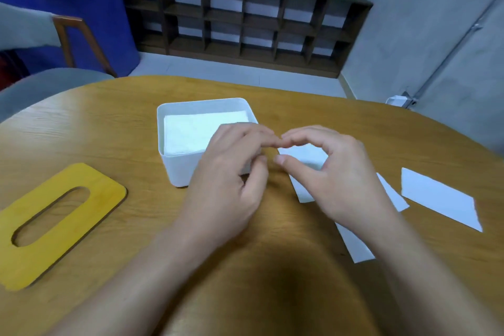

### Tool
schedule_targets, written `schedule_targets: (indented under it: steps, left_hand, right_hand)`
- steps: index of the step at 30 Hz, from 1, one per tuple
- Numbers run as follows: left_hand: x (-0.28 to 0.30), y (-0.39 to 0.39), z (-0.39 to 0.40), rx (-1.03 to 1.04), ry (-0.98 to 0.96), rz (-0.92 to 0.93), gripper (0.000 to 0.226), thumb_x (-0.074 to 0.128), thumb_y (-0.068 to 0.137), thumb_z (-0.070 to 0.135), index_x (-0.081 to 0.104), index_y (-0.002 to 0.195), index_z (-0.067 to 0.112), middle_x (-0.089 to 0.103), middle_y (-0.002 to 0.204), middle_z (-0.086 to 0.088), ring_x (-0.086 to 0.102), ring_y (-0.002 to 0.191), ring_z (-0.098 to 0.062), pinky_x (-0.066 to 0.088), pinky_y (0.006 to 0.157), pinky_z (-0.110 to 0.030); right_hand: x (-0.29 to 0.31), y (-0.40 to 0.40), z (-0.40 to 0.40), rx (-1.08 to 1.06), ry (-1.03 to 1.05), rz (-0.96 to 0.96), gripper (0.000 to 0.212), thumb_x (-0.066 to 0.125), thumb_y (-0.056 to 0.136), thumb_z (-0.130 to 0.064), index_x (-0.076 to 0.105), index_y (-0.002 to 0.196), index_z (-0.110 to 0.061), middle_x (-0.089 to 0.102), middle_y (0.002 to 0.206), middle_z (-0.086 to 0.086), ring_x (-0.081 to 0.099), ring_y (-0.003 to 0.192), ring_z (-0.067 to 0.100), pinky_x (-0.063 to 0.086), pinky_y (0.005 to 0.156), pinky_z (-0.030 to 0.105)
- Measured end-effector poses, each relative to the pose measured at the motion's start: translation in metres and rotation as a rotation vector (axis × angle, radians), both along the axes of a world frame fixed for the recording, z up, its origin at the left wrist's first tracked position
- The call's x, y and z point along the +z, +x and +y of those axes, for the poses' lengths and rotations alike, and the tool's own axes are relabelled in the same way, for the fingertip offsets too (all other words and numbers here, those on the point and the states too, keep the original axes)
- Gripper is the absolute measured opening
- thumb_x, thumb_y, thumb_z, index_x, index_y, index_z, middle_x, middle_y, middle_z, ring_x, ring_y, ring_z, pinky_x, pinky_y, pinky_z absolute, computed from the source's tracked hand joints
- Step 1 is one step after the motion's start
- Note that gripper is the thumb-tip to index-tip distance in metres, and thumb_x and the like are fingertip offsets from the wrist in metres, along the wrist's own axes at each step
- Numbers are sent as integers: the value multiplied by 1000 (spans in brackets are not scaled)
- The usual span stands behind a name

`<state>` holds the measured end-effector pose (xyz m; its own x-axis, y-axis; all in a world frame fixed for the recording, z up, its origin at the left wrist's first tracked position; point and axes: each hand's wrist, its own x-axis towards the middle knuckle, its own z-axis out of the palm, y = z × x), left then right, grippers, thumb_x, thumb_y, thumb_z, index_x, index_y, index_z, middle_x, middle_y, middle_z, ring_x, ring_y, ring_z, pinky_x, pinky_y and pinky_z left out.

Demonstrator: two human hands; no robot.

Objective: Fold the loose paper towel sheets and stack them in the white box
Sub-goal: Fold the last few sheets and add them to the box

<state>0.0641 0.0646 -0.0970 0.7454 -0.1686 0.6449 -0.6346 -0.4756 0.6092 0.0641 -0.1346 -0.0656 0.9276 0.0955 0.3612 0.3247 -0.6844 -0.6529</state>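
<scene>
Curled fingers [293, 142] over paper towel sheet [305, 157]

We see a wooden bench [313, 106], its grain smooth with a soft sheen. The white box [180, 169] looks like matt plastic; the paper towel sheets [441, 199] are matt and soft. The yellow slotted lid [62, 226] is glossy wood.

Both forearms reach in from 6 o'clock. The left hand [226, 180] and right hand [338, 180] arch with curled fingers, their fingertips meeting at 12 o'clock.
</scene>
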Motion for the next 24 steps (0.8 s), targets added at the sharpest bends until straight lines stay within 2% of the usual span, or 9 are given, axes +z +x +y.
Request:
schedule_targets:
  steps: [3,5,7,9,12,16,18,24]
  left_hand:
    - [-13,-5,-22,-111,46,138,33,67,101,3,74,126,24,69,122,15,65,118,-10,53,98,-31]
    - [-25,-6,-32,-149,194,174,33,68,103,14,71,132,29,68,124,17,62,118,-7,51,100,-31]
    - [-37,-5,-38,-165,323,196,32,67,103,23,69,135,30,68,128,16,59,121,-9,49,104,-33]
    - [-47,-3,-41,-176,404,222,34,65,102,28,68,136,28,68,131,13,57,124,-12,49,106,-37]
    - [-54,-3,-42,-204,469,234,33,66,102,27,67,136,29,67,133,17,56,127,-12,49,107,-38]
    - [-56,-2,-43,-206,495,228,32,67,103,28,69,134,32,67,136,21,57,129,-10,51,109,-43]
    - [-57,0,-45,-183,521,216,31,66,103,32,70,134,32,68,137,21,57,129,-10,51,109,-46]
    - [-56,6,-42,-63,548,230,33,70,102,34,72,135,30,69,142,17,58,133,-13,49,110,-49]
  right_hand:
    - [-14,-20,-24,-78,47,74,13,87,92,-35,82,104,-34,78,107,-23,70,109,-2,49,93,12]
    - [-28,-29,-38,-139,26,100,12,86,92,-36,82,103,-35,77,104,-25,69,109,-5,48,89,10]
    - [-44,-33,-51,-177,-31,115,12,86,92,-35,82,103,-33,76,102,-27,68,107,-5,51,94,19]
    - [-56,-37,-60,-193,-89,130,12,86,92,-35,80,102,-33,76,104,-26,68,107,-2,53,101,34]
    - [-67,-42,-74,-200,-107,119,10,85,92,-35,78,100,-33,75,105,-24,67,108,3,53,102,45]
    - [-67,-47,-91,-230,-104,147,13,82,94,-42,76,105,-38,72,111,-25,64,114,6,52,103,44]
    - [-66,-50,-96,-231,-101,156,20,83,91,-45,76,108,-37,69,111,-25,61,112,3,51,102,40]
    - [-69,-55,-103,-252,-279,143,31,81,89,-55,70,111,-36,58,111,-22,51,100,2,36,99,31]
